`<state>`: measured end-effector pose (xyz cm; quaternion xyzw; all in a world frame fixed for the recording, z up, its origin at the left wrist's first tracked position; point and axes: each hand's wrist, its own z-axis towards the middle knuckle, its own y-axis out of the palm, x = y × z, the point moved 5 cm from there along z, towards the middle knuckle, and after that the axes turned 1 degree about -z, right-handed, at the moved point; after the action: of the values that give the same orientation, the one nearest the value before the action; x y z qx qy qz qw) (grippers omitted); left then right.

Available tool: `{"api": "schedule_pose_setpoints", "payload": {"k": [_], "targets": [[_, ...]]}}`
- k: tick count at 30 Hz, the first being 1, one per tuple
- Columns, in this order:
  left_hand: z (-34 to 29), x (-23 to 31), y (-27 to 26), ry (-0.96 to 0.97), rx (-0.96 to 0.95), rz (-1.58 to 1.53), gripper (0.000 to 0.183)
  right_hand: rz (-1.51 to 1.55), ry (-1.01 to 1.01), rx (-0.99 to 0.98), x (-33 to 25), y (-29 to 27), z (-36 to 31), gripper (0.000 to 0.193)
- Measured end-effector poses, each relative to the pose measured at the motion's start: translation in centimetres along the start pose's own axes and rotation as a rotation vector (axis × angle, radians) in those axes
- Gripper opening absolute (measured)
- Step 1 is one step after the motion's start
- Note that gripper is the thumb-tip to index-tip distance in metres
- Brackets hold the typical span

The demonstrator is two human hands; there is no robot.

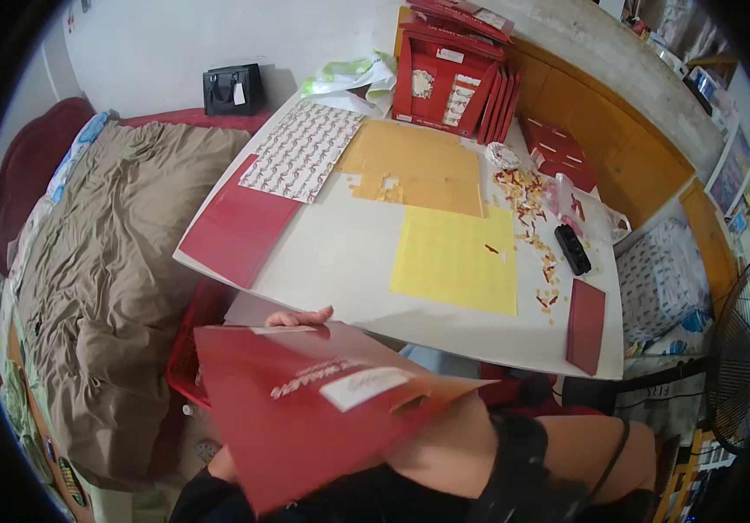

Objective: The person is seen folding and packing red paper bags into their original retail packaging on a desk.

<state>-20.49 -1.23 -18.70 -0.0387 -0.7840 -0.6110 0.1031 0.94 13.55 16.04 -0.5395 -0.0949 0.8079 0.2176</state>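
A large red printed cardboard piece [305, 383] with a white label hangs tilted in front of me, slightly blurred, below the table's near edge. The fingers of my left hand [296, 317] curl at its upper edge. Most of that forearm is hidden behind the cardboard, and a bit of skin shows at the lower left by a dark sleeve. My right hand is hidden or smeared near the cardboard's right side, where a tan area shows. Nearest on the white table [340, 261] is a yellow sheet [458, 261] with small scraps on it.
Brown cardboard [418, 166], a patterned sheet [305, 148] and a red panel [244, 227] lie on the table. Small red and yellow pieces [527, 196] are scattered by a black object [573, 249]. Red boxes [444, 83] stand behind. A bed [122, 235] is left, a fan [749, 349] right.
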Motion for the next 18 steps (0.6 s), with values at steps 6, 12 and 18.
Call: {"api": "schedule_pose_setpoints", "payload": {"k": [6,12,18], "targets": [[-1.0,-5.7,20.8,0.59,-0.006,0.966,0.057,-0.536,0.259,-0.548,3.2,-8.6,1.9,0.037],[1.0,-8.4,21.6,0.34,-0.055,0.745,0.061,0.135,0.8,-0.202,11.9,-13.1,-3.1,0.026],[2.1,-10.8,16.5,0.371,0.247,0.597,0.047,0.189,0.949,-0.245,17.8,-10.7,-8.0,0.019]]}}
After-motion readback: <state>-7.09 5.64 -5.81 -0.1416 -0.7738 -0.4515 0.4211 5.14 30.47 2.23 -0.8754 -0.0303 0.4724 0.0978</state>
